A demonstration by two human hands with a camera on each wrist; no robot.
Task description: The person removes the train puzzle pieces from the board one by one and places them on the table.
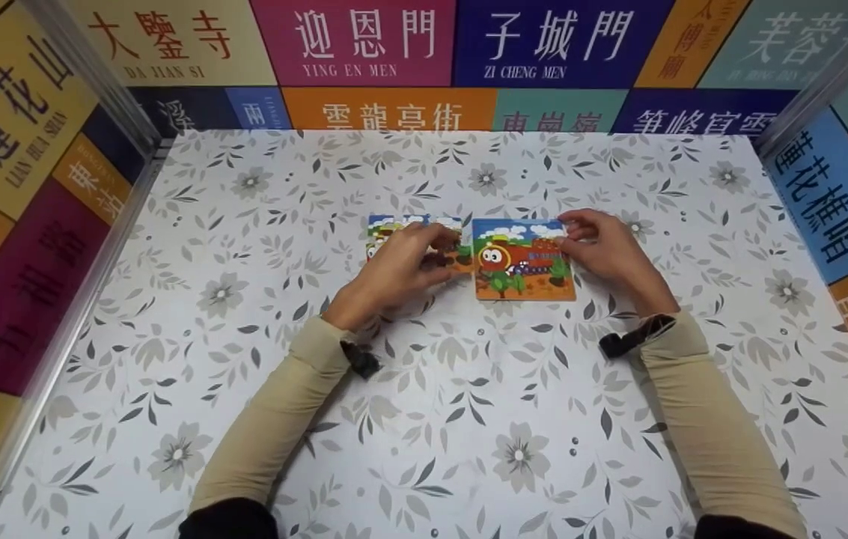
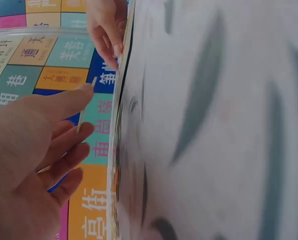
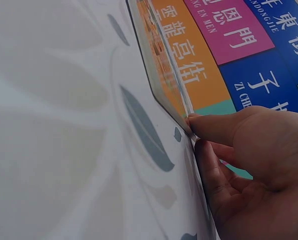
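Observation:
A square picture puzzle with a cartoon train, cacti and clouds lies flat at the table's middle. My right hand is at its upper right corner; in the right wrist view the thumb and fingers pinch its edge. Left of it lies a second, similar picture, mostly covered by my left hand. That hand hovers over it with fingers bent. The left wrist view shows a thin flat piece, seen edge-on, between its thumb and fingertip. The face of this piece is hidden.
A white tablecloth with grey flowers and leaves covers the table. Colourful panels with Chinese lettering stand along the back and both sides. Black straps with wrist cameras sit at the cuffs of the beige sleeves.

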